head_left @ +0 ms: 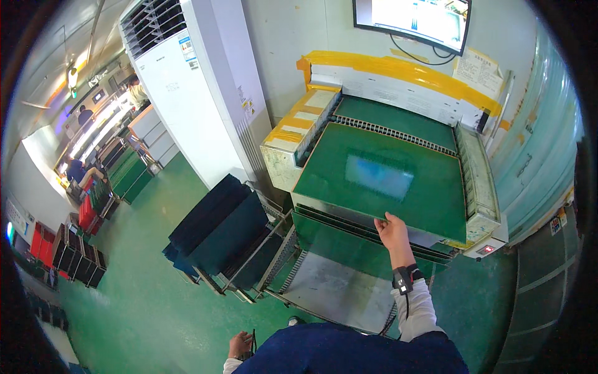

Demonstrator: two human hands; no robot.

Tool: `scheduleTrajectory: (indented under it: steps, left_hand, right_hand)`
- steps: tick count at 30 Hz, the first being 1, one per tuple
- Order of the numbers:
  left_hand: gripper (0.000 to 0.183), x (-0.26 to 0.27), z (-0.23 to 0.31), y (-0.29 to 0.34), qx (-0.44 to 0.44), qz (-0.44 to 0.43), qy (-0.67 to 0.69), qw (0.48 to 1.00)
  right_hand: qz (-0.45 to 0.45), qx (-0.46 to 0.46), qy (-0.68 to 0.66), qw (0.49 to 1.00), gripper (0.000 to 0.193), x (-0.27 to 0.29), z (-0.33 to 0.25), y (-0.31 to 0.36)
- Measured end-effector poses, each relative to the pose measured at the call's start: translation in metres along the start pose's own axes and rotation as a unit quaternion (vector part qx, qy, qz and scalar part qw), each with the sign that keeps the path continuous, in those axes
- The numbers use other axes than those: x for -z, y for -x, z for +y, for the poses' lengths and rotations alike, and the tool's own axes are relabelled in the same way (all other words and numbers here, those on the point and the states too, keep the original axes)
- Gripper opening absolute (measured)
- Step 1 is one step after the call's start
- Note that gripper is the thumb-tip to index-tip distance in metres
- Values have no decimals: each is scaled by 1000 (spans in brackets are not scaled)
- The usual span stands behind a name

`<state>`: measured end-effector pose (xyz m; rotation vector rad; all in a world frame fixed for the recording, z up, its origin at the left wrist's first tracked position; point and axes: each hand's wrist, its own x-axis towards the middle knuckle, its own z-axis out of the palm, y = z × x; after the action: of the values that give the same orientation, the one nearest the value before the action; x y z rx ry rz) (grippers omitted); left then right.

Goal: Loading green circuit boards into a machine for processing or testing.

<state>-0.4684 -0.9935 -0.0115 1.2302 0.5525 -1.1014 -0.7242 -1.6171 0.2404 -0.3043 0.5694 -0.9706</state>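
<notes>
A large flat green panel [380, 177] lies on the conveyor machine, with a bright reflection on its glossy top. At its near edge is my right hand [391, 232], thumb and fingers closed on the rim. A black device with a cable is strapped to my right wrist. Low in the view, my left hand [240, 344] hangs beside my body, its fingers loosely curled with no object visible in them. Below the panel's front edge, several more green panels [336, 235] stand in a slotted metal rack [336, 287], close to my right forearm.
Left of the rack, a cart holds several dark panels [227, 227]. A tall white air conditioner [187, 93] stands behind it. Machine side housings [476, 181] flank the panel, and a monitor [414, 22] hangs above. Red and black racks [78, 255] and other people are far left.
</notes>
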Motion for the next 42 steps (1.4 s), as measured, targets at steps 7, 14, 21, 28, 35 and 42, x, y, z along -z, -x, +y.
scheduleTrajectory:
  steps: [7,14,21,28,35,42]
  left_hand:
    - [35,-18,7,11,27,56,-13,998]
    - [33,-33,9,22,9,75,-38,996]
    - [33,-18,1,8,17,55,0,998]
    - [32,11,-11,-4,-77,-82,-78,991]
    - [29,-21,-2,10,-14,52,-13,998]
    - [29,-11,1,9,28,26,30,999]
  right_hand:
    - [39,-1,-4,999,16,-8,-3,-7]
    - [14,3,2,1000,17,-7,-6,-17]
    - [43,-20,38,998,17,-15,-10,-18]
    - [15,-17,59,998,21,-13,-10,-32]
    - [22,-22,95,995,22,-15,-18,-30]
    - [32,-60,137,988,27,-17,-22,-39]
